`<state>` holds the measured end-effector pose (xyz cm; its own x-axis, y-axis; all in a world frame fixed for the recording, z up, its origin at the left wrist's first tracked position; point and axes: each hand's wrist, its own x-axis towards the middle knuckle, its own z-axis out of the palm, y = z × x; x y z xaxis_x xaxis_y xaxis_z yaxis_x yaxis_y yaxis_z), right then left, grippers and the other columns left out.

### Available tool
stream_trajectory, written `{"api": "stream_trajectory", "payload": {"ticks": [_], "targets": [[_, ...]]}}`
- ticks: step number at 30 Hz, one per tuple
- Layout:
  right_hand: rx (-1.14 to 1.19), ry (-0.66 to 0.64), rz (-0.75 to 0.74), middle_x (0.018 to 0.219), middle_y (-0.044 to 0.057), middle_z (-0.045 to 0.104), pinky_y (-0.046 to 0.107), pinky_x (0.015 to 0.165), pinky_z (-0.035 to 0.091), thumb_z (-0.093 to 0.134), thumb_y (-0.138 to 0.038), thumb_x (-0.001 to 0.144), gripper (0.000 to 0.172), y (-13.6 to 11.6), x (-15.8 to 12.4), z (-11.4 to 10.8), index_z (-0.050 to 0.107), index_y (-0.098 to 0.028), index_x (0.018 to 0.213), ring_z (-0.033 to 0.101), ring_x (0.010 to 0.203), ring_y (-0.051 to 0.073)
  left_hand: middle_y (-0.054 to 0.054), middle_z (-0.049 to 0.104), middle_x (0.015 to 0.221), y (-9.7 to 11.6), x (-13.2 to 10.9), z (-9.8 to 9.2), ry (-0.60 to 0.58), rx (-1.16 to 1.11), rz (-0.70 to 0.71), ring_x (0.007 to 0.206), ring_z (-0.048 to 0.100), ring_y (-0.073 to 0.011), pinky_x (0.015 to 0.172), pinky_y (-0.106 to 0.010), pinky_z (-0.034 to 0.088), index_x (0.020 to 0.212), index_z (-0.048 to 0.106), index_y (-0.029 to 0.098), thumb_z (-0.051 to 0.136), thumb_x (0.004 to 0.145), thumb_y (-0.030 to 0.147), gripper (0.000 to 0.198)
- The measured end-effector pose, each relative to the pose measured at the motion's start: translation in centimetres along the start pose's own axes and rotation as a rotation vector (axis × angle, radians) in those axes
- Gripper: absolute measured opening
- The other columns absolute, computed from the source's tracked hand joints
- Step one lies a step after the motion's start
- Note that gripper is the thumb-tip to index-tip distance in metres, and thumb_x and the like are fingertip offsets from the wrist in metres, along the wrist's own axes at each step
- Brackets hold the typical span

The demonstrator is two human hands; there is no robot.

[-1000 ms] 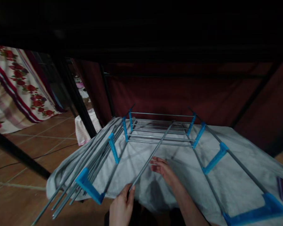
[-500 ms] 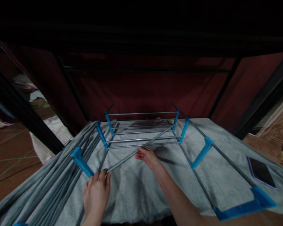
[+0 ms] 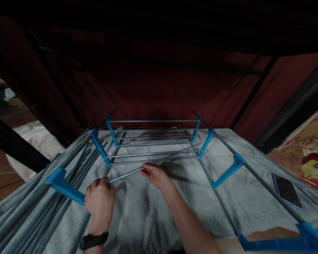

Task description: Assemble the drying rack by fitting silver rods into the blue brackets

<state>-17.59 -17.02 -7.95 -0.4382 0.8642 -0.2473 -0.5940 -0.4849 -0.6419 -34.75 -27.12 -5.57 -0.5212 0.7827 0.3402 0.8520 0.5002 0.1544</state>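
My left hand [image 3: 100,199] is closed around the near left end of a thin grey metal rod [image 3: 128,174], close to a blue plastic bracket [image 3: 67,188]. Farther along the same rod, my right hand [image 3: 155,175] pinches it between thumb and fingers. The rod slants up to the right, its far end over the crossbars near another blue bracket [image 3: 206,144]. Between the blue side brackets at the far end of the rack run several fitted crossbars [image 3: 153,154]. Long tubes form the rack's two sides.
Several loose grey tubes [image 3: 53,201] lie along the left on the grey cloth [image 3: 145,218]. A phone [image 3: 287,190] rests on the right, near a red and yellow package [image 3: 316,171]. A dark frame and red fabric [image 3: 159,91] stand behind the rack.
The view has shifted a little. The held rod has swung to a flatter angle, and both hands have moved left with it. A dark wristband now shows on my left wrist.
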Motion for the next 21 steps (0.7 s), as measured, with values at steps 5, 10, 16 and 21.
{"api": "stream_trajectory", "payload": {"ticks": [5,10,16,21], "targets": [[0.01,-0.004,-0.008,0.074,-0.001,0.071,0.03,0.078,0.058,0.082,-0.022,0.063,0.017,0.4,0.3,0.8,0.07,-0.016,0.074,0.066,0.072,0.013,-0.02,0.058,0.115,-0.4,0.5,1.6,0.089,-0.089,-0.008,0.11,0.049,-0.0341,0.089,-0.044,0.043,0.114,0.065,0.01,0.046,0.084,0.02,0.037],[0.01,0.032,-0.011,0.075,0.0,0.071,0.029,0.077,0.058,0.081,-0.019,0.063,0.016,0.1,0.3,0.7,0.07,-0.015,0.072,0.066,0.071,0.013,-0.022,0.042,0.138,0.9,0.5,4.0,0.207,-0.312,-0.063,0.13,0.035,-0.0394,0.102,-0.058,0.036,0.123,0.058,0.011,0.051,0.08,0.017,0.043],[0.004,0.05,-0.02,0.078,0.0,0.072,0.029,0.079,0.058,0.08,-0.018,0.065,0.014,0.7,0.9,0.7,0.069,-0.016,0.073,0.067,0.073,0.013,-0.024,0.017,0.153,0.9,2.3,5.3,0.241,-0.561,-0.144,0.143,0.017,-0.039,0.114,-0.056,0.022,0.139,0.04,0.011,0.06,0.068,0.007,0.075],[0.018,0.065,0.007,0.077,-0.001,0.072,0.027,0.078,0.058,0.078,-0.016,0.067,0.011,0.9,2.1,1.2,0.069,-0.016,0.074,0.067,0.072,0.012,-0.023,0.005,0.156,0.2,3.7,5.3,0.272,-0.785,-0.304,0.145,0.011,-0.0391,0.117,-0.053,0.021,0.148,0.025,0.012,0.067,0.065,0.008,0.093]]}}
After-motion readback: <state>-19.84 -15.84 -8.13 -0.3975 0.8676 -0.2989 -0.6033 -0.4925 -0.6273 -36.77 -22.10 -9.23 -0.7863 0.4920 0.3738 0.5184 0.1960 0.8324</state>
